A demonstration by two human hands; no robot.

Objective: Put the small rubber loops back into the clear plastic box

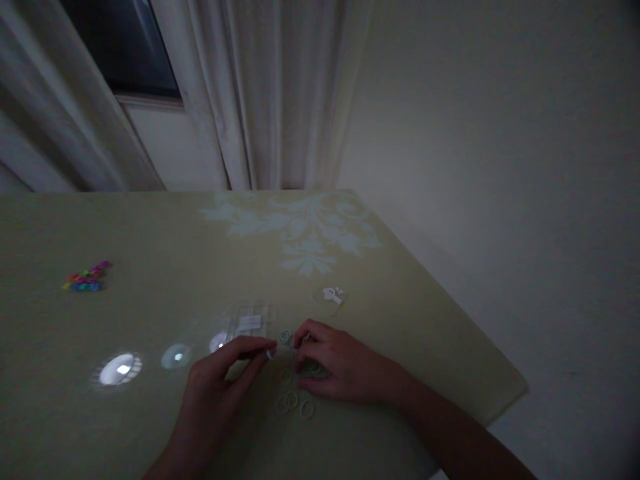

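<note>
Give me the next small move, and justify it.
I'd probably have the right hand draw one ring from the cluster under its curled fingers: they are already there, while the left hand is occupied, pinching a small pale piece.

Pale curtains (295, 93) beside dark window (125, 47); greyish wall (490, 147).
</note>
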